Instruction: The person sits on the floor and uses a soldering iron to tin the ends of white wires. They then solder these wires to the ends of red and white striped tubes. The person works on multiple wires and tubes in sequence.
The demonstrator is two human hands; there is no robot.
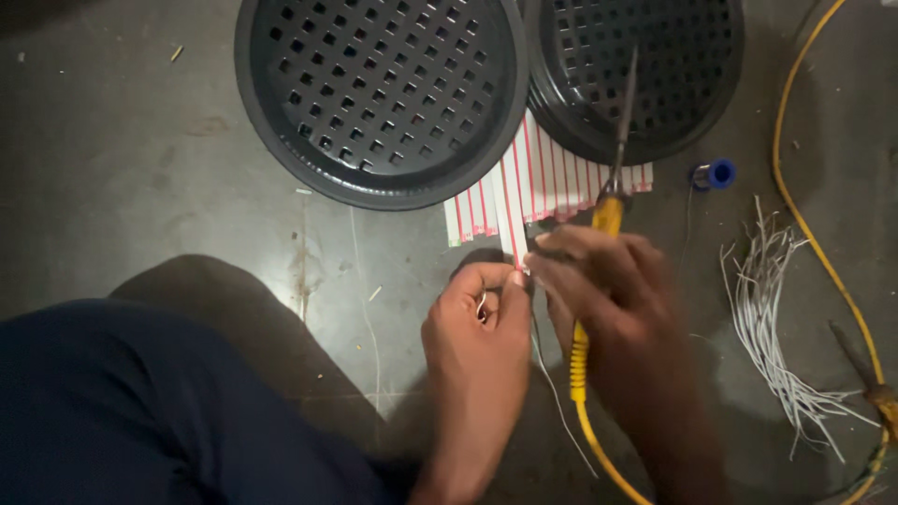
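My right hand (pixel 613 299) grips a yellow-handled soldering iron (pixel 610 210) whose metal tip points up over a black basket. Just to its left, my left hand (pixel 477 323) pinches a narrow white strip with a red line (pixel 513 245) and a thin white wire (pixel 552 383) that trails down toward me. The two hands touch at the fingertips. Several more white strips with red lines (pixel 547 182) lie fanned on the floor just beyond the hands, partly under the baskets.
Two black perforated round baskets (pixel 374 93) (pixel 673 122) sit at the top. A bundle of white wires (pixel 776 327) lies at the right beside a yellow cord (pixel 814 234). A small blue solder spool (pixel 716 174) lies near the strips. My knee in dark trousers (pixel 140 402) fills the lower left.
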